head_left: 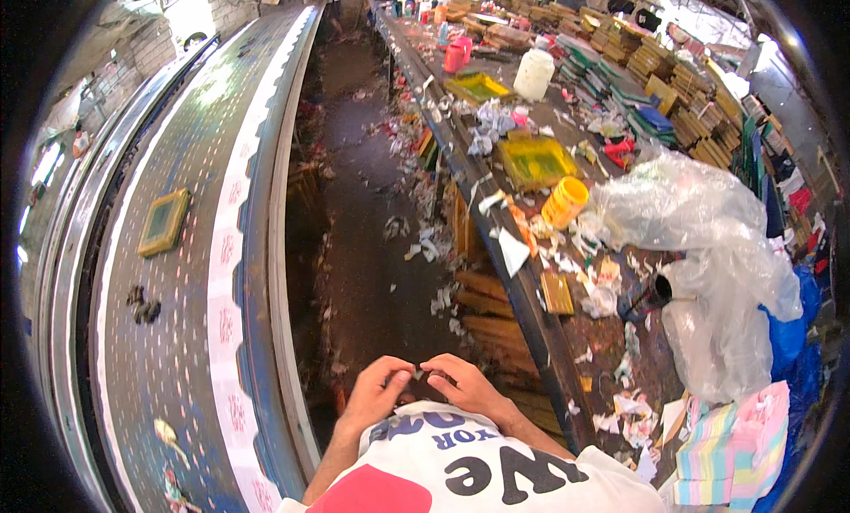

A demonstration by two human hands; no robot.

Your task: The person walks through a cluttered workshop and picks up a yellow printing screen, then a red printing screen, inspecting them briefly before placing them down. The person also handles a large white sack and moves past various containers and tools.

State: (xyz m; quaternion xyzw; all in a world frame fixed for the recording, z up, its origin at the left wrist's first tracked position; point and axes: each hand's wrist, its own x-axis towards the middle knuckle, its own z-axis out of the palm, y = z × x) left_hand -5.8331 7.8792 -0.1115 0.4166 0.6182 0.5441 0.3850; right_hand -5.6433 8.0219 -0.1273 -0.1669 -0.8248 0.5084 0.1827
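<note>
head view: left hand (379, 393) and right hand (467, 385) curl close together, grip contents unclear; seemingly between steps, reaching needs parting them.

The scene is lit unevenly through openings (190, 19) at the top, blown out to white. Glare is thrown along the far end of the left table (181, 331); the aisle floor (354, 190) is left in shadow, while the hands (471, 388) are clearly lit. Straight edges are bowed by the fisheye lens, and the corners are blackened.
</note>
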